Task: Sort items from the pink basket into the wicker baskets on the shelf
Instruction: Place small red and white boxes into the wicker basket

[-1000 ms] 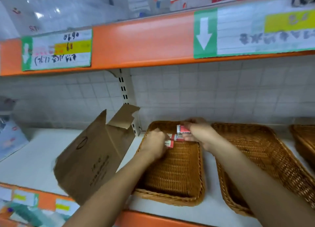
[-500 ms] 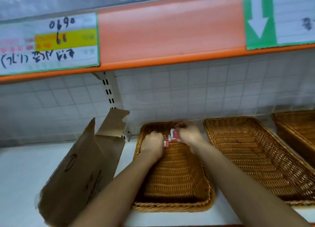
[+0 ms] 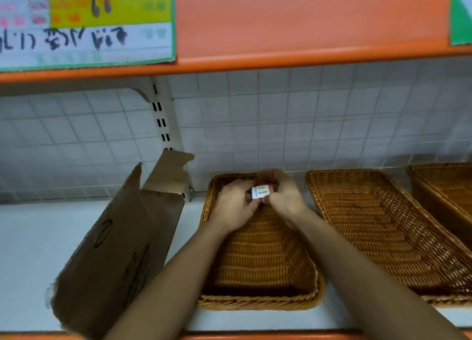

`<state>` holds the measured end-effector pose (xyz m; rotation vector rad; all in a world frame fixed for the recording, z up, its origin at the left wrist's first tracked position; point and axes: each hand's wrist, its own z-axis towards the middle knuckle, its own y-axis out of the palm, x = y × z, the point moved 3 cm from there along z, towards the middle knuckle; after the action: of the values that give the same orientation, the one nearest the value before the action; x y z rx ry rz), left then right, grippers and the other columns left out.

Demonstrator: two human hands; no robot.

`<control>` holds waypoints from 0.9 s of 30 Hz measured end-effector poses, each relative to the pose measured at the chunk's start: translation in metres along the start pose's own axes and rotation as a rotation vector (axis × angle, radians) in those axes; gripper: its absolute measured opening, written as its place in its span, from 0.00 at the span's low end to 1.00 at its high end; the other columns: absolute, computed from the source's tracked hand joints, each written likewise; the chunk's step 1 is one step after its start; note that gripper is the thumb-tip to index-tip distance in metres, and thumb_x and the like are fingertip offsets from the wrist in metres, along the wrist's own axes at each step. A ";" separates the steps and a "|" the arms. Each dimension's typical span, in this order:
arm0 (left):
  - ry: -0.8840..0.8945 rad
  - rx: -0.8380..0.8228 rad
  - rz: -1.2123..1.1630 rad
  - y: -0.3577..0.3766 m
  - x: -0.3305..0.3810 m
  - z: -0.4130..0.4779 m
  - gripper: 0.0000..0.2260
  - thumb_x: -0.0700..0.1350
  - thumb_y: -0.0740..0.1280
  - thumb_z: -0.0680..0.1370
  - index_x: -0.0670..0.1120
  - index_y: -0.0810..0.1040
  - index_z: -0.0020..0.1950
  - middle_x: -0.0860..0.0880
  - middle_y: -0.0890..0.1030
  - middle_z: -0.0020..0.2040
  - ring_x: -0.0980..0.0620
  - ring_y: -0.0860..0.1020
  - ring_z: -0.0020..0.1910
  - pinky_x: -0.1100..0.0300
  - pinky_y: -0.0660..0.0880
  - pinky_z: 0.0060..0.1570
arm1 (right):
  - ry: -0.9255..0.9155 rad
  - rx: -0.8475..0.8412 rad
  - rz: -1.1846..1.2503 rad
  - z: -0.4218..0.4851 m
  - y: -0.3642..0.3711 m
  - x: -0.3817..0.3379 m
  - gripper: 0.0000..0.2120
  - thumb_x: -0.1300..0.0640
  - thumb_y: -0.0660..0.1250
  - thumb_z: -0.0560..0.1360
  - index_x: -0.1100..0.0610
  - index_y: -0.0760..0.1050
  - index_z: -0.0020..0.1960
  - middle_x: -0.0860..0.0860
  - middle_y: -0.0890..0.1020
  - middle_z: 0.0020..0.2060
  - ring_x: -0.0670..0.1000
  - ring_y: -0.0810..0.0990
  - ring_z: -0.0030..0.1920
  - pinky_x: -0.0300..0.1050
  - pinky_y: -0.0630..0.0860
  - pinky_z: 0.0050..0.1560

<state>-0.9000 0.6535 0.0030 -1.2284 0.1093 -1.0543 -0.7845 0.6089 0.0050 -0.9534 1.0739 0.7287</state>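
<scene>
Two hands meet over the far end of a shallow rectangular brown wicker basket [image 3: 255, 304]. The left hand [image 3: 233, 208] and the right hand [image 3: 284, 198] both pinch a small white box printed "2B" [image 3: 261, 192], with fingers curled round its ends. Whether the box touches the weave I cannot tell. Just beside that basket, to its right, lies a second brown wicker basket [image 3: 383, 237], with a third wicker basket [image 3: 444, 186] beyond it. To the basket's left a torn brown cardboard carton [image 3: 122, 250] leans on the white shelf board [image 3: 38, 250]. Above the basket runs an orange shelf edge [image 3: 306, 33] bearing a handwritten white-and-yellow label [image 3: 89, 25].
</scene>
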 end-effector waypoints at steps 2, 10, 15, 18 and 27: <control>-0.010 0.003 0.002 0.000 -0.002 -0.001 0.11 0.47 0.69 0.75 0.47 0.80 0.56 0.48 0.82 0.49 0.49 0.78 0.48 0.57 0.73 0.48 | -0.062 -0.007 -0.127 -0.002 0.000 -0.002 0.19 0.72 0.66 0.68 0.53 0.77 0.53 0.48 0.79 0.50 0.50 0.78 0.54 0.42 0.75 0.55; -0.206 -0.108 0.388 -0.002 -0.011 -0.005 0.18 0.40 0.64 0.77 0.44 0.70 0.67 0.43 0.74 0.62 0.43 0.74 0.60 0.54 0.71 0.57 | -0.179 -0.010 -0.950 -0.005 0.009 0.000 0.14 0.63 0.61 0.75 0.57 0.73 0.60 0.54 0.74 0.59 0.55 0.70 0.62 0.44 0.63 0.63; -0.261 -0.194 0.486 0.000 -0.007 -0.006 0.14 0.38 0.61 0.78 0.41 0.71 0.64 0.41 0.74 0.60 0.41 0.75 0.58 0.52 0.73 0.54 | -0.079 -0.089 -1.032 -0.001 0.015 0.005 0.14 0.61 0.62 0.76 0.57 0.73 0.61 0.57 0.70 0.60 0.57 0.72 0.57 0.48 0.70 0.59; -0.272 -0.229 0.499 0.001 -0.005 -0.007 0.14 0.38 0.59 0.79 0.41 0.71 0.65 0.40 0.74 0.60 0.40 0.74 0.60 0.51 0.73 0.55 | -0.052 -0.140 -1.036 0.002 0.019 0.006 0.13 0.59 0.63 0.77 0.57 0.73 0.61 0.57 0.71 0.58 0.57 0.74 0.56 0.49 0.72 0.57; -0.317 -0.310 0.487 -0.001 0.000 -0.010 0.14 0.37 0.60 0.79 0.40 0.71 0.65 0.40 0.74 0.61 0.41 0.73 0.61 0.52 0.72 0.56 | 0.015 -0.205 -1.046 0.000 0.021 0.006 0.17 0.57 0.64 0.77 0.59 0.69 0.64 0.59 0.71 0.60 0.59 0.72 0.61 0.51 0.72 0.61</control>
<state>-0.9067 0.6469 0.0002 -1.5353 0.3178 -0.4216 -0.8003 0.6181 -0.0067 -1.5010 0.3859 -0.0460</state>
